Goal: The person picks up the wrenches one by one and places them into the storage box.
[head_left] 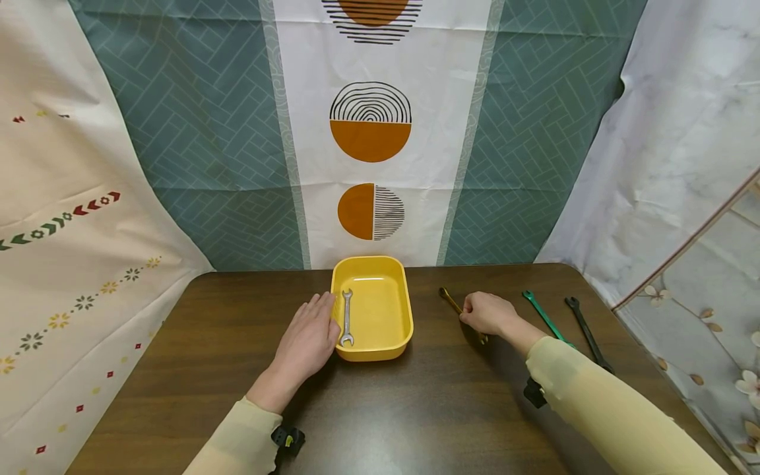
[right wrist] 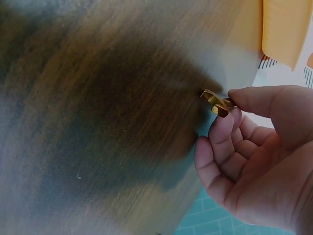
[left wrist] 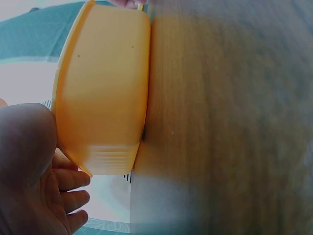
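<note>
My left hand (head_left: 309, 333) rests against the left rim of a yellow tray (head_left: 380, 340), its fingers fairly straight. Seen from the left wrist, the thumb side of that hand (left wrist: 44, 166) lies along the rim of the tray (left wrist: 105, 88). A silver open-ended wrench (head_left: 347, 320) lies lengthwise inside, by the tray's left wall. To the right of the tray, my right hand (head_left: 489, 313) pinches a gold wrench (head_left: 452, 303) near its middle. The right wrist view shows the wrench's open jaw end (right wrist: 215, 103) sticking out between thumb and fingertips, close over the table.
A green wrench (head_left: 546, 316) and a black wrench (head_left: 588, 333) lie on the dark wooden table (head_left: 415, 409), beyond my right forearm. Patterned cloth hangs behind the table (head_left: 237, 132) and along both sides.
</note>
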Motion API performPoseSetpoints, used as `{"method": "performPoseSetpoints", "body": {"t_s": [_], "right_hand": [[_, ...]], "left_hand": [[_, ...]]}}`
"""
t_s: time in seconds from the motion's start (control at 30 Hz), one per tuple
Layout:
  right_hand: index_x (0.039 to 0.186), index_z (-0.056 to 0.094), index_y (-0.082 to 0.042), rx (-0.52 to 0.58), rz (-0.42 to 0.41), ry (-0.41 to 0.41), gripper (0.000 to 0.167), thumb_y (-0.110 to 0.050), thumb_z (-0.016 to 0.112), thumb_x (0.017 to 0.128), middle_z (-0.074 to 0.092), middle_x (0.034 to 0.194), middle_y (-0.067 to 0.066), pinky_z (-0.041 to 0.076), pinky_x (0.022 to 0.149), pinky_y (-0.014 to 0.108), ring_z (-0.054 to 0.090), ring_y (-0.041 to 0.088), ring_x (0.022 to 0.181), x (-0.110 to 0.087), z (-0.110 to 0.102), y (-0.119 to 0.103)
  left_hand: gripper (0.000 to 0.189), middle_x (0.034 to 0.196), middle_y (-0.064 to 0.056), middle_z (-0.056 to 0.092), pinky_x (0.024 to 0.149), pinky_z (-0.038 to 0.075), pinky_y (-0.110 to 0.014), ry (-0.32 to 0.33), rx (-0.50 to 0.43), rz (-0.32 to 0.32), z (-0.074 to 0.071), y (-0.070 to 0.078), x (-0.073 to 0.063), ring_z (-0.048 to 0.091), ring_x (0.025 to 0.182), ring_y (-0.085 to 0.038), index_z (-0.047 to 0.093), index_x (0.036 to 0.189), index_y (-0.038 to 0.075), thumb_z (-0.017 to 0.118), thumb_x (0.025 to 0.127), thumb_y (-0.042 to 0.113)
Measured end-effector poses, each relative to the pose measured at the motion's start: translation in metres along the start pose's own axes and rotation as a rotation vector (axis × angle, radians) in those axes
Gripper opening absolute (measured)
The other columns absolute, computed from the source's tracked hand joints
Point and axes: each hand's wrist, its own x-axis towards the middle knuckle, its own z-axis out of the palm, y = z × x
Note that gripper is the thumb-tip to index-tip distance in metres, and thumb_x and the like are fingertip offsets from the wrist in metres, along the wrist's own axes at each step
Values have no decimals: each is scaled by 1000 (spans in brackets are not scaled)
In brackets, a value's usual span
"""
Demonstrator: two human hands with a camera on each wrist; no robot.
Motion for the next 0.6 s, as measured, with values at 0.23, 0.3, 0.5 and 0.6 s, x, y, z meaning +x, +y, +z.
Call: {"method": "performPoseSetpoints", "body": {"t_s": [0.23, 0.3, 0.5, 0.6], "right_hand": [[88, 67, -14, 7, 10, -9, 21, -21, 68, 108, 65, 68, -1, 46, 61, 36, 60, 19, 61, 1, 1, 1], [88, 67, -15, 11, 14, -7, 21, -21, 68, 108, 65, 68, -1, 46, 61, 36, 60, 19, 61, 1, 1, 1], [87, 66, -14, 20, 4, 3, 22, -21, 68, 108, 63, 68, -1, 45, 61, 36, 59, 18, 61, -2, 1, 0], [88, 66, -14, 25, -5, 10, 22, -21, 67, 108, 62, 67, -1, 46, 61, 36, 59, 18, 62, -2, 1, 0]], "left_hand": [[59, 169, -26, 45, 132, 27, -59, -11, -1, -8, 0, 0, 0, 37, 160, -44, 44, 163, -9, 53, 111, 18], [59, 169, -25, 45, 132, 26, -58, -15, -3, -13, 0, 1, 0, 37, 161, -43, 44, 164, -9, 53, 111, 18], [59, 170, -25, 44, 132, 26, -58, -16, -8, -18, 0, 1, -1, 36, 161, -43, 44, 164, -8, 53, 111, 18], [59, 169, -25, 45, 132, 26, -59, -11, -7, -13, 0, 1, -1, 37, 160, -44, 44, 163, -9, 53, 111, 18]]}}
